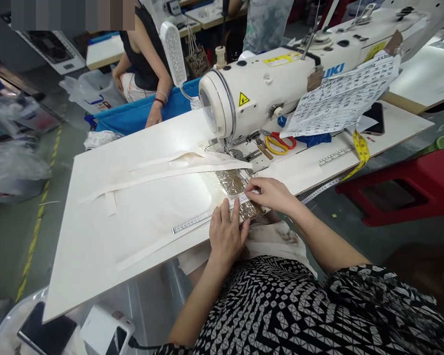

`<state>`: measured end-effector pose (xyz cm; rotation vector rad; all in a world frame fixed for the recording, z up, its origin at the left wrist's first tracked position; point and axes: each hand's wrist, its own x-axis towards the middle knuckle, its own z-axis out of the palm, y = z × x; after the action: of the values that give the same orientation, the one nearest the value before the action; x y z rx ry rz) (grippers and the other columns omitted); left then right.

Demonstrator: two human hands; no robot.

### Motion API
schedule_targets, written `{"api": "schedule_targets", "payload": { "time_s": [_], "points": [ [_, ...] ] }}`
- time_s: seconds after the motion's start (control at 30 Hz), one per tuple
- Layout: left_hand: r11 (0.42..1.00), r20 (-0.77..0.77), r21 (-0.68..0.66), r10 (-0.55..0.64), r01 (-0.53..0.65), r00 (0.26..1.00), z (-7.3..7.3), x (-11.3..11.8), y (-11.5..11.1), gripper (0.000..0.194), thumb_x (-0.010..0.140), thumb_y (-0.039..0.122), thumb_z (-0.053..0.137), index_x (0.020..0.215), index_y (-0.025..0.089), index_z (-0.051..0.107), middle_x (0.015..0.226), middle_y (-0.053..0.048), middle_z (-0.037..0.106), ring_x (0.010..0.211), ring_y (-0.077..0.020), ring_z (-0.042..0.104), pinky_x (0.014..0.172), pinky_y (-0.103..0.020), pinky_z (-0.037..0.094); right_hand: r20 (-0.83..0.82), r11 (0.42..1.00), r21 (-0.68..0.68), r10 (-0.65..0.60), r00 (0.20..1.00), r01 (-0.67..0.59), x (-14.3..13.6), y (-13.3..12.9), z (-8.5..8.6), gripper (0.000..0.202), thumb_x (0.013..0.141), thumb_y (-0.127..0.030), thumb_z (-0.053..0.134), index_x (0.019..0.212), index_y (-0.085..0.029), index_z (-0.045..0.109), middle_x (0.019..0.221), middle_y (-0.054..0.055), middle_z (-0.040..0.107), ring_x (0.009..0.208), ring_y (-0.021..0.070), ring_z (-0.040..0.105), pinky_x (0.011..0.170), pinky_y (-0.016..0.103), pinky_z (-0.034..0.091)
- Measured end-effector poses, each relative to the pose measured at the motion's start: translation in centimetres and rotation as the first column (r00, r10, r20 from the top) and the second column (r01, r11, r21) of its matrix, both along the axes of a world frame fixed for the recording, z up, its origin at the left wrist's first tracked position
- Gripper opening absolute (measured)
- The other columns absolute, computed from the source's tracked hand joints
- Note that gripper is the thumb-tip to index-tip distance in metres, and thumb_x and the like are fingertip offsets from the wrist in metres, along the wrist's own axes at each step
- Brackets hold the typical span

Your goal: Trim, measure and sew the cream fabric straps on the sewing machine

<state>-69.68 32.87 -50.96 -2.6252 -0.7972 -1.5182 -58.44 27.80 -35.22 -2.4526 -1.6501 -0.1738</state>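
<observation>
My left hand [227, 229] lies with its fingers spread on a white measuring tape [192, 223] near the table's front edge. My right hand [268, 193] is closed in a pinch at the tape's right part, over shiny brown tape on the table; what its fingertips hold is too small to make out. Beside the measuring tape runs a pale strip with a toothed edge [144, 255]. Long cream fabric strips [163, 172] lie behind my hands, reaching towards the needle area of the white sewing machine [259, 93].
Scissors with red and yellow handles [277, 143] lie by the machine. A yellow tape [361, 150] hangs over the front edge near a phone [374, 119]. A red stool [399, 185] stands at the right. Another person's hand [154, 113] is behind the table [96, 236].
</observation>
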Motion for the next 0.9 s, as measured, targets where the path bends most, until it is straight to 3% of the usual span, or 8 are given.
{"api": "schedule_targets", "payload": {
  "time_s": [0.27,0.63,0.9],
  "points": [
    [0.999,-0.015,-0.039,-0.022,0.021,1.0,-1.0,-0.5,0.5,0.056,0.097,0.042,0.053,0.147,0.018,0.045,0.143,-0.018,0.049,0.12,-0.0341,0.053,0.1,-0.048,0.048,-0.013,0.995,0.091,-0.037,0.999,0.038,3.0,-1.1,-0.6,0.009,0.082,-0.027,0.061,0.085,-0.024,0.069,0.09,-0.001,0.071,0.077,0.0178,0.06,0.063,0.025,0.037],
    [1.0,0.013,-0.003,-0.001,0.001,1.0,-1.2,-2.5,1.1,0.049,0.098,0.039,0.051,0.141,0.016,0.053,0.136,-0.019,0.054,0.114,-0.0335,0.055,0.095,-0.047,0.051,-0.074,0.989,0.125,-0.064,0.995,0.073,3.6,-2.5,0.5,0.011,0.08,-0.023,0.058,0.085,-0.021,0.067,0.09,0.002,0.07,0.076,0.0181,0.059,0.065,0.026,0.04],
    [1.0,0.03,-0.011,-0.013,0.013,0.999,-1.5,-3.5,1.5,0.049,0.097,0.038,0.053,0.142,0.019,0.052,0.136,-0.017,0.054,0.115,-0.0328,0.055,0.097,-0.047,0.05,-0.064,0.986,0.158,-0.039,0.997,0.049,4.0,-2.5,-0.5,0.011,0.081,-0.023,0.058,0.086,-0.021,0.067,0.094,0.002,0.069,0.08,0.0185,0.06,0.066,0.026,0.04]
  ]
}}
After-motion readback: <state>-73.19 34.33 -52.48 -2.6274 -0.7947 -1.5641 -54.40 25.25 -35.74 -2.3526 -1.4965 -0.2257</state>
